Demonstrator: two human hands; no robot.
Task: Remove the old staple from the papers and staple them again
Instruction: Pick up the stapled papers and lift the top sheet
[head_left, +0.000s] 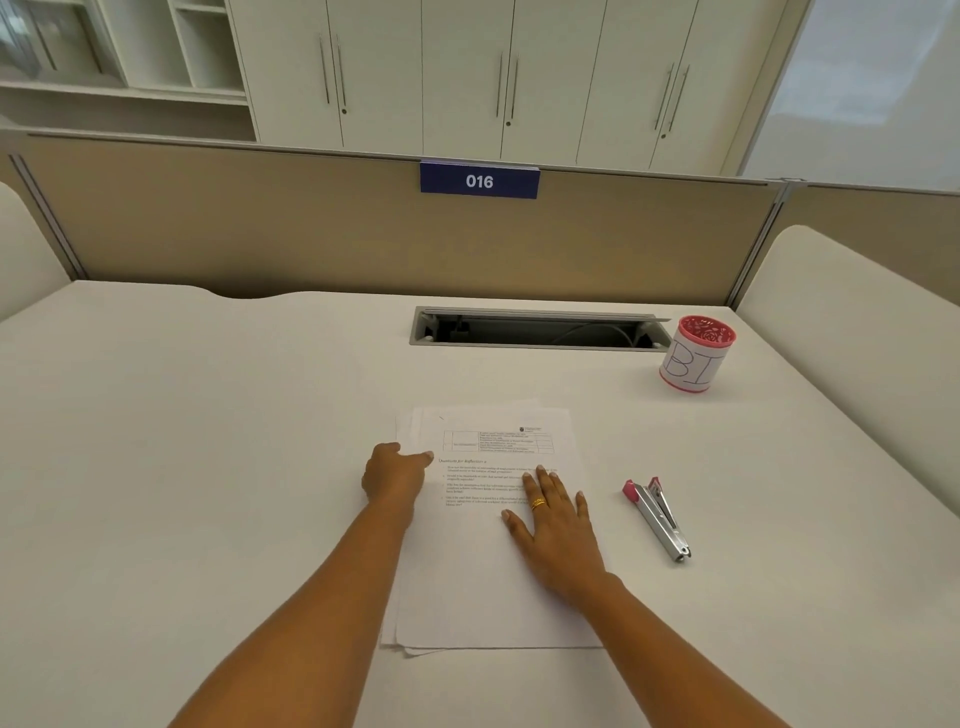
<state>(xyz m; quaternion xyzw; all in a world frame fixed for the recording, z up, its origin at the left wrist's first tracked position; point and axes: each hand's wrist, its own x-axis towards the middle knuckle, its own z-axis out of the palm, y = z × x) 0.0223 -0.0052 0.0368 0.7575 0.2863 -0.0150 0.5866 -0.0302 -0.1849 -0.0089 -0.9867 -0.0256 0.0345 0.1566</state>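
Lying flat, stapler (658, 517) points pink end away-left.

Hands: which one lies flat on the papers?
The right hand, wearing a gold ring, lies flat with fingers spread; the left hand reaches only the left edge of the papers.

We had both bare forearms stretched forward toward the papers (467, 587). Our left grip (395, 475) sat at the papers' left edge, knuckles up, one digit laid onto the top sheet and the rest tucked out of sight; whether it pinched the edge we could not tell. Our right grip (553, 525) lay palm down on the middle of the papers, fingers straight and spread, a gold ring (538, 503) on one.
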